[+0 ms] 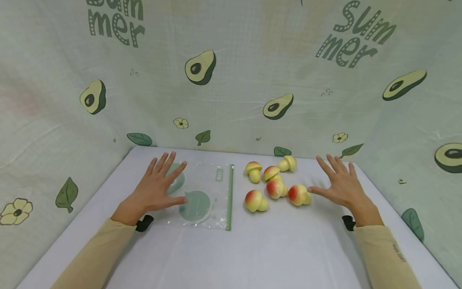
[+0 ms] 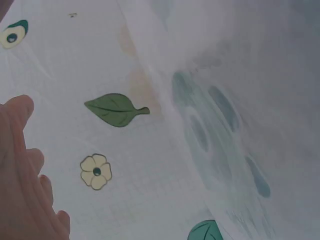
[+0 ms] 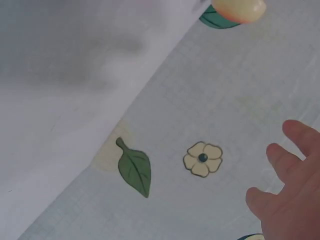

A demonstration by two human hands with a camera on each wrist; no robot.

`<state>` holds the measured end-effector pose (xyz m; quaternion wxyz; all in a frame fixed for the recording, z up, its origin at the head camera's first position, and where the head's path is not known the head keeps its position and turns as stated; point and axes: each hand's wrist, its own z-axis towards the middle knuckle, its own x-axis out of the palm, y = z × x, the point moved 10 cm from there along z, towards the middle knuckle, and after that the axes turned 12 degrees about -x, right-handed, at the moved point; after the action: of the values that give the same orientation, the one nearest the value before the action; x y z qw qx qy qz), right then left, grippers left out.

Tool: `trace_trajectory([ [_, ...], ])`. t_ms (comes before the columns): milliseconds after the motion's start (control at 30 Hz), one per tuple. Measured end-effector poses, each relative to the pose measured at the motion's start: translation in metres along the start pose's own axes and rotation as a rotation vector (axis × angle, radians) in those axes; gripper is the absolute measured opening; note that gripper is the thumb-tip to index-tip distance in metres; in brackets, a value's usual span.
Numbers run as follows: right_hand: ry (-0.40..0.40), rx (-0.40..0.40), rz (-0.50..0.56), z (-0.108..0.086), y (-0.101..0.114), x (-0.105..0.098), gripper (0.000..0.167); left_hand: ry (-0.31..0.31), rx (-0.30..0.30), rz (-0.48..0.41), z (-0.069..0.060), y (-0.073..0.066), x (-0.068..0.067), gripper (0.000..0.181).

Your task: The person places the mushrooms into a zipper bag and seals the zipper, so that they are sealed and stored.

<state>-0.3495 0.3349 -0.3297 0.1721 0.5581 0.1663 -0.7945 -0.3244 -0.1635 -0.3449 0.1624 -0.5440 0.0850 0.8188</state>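
Mushroom-shaped toys (image 1: 275,188), six, yellow w/ mostly red-tinged caps, lie grouped on white tabletop (image 1: 274,253), just R of clear zip bag (image 1: 200,196) w/ green print & green zip edge (image 1: 230,196). L hand (image 1: 159,186) is spread wide over bag's L part. R hand (image 1: 339,184) is likewise splayed, R of toys; thumb (image 1: 319,191) is by nearest one, contact unclear. Both sleeves (image 1: 95,251) are tan.
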Motion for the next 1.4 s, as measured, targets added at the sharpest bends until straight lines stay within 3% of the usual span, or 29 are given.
trace_trajectory([
  [533, -0.019, -0.08, 0.045, 0.011, 0.032, -0.004, 0.108, -0.039, 0.108, -0.017, 0.0, -0.031, -0.001, 0.103],
  [833, -0.015, -0.129, 0.023, 0.019, 0.056, -0.004, 0.106, -0.03, 0.124, -0.022, 0.0, -0.042, -0.002, 0.103],
  [1100, -0.03, -0.222, 0.038, 0.041, 0.091, -0.007, 0.105, 0.024, 0.134, -0.058, 0.005, -0.056, 0.001, 0.102],
  [1400, 0.003, -0.314, 0.1, 0.065, 0.137, 0.009, 0.101, 0.129, 0.127, -0.14, 0.016, -0.076, 0.013, 0.102],
])
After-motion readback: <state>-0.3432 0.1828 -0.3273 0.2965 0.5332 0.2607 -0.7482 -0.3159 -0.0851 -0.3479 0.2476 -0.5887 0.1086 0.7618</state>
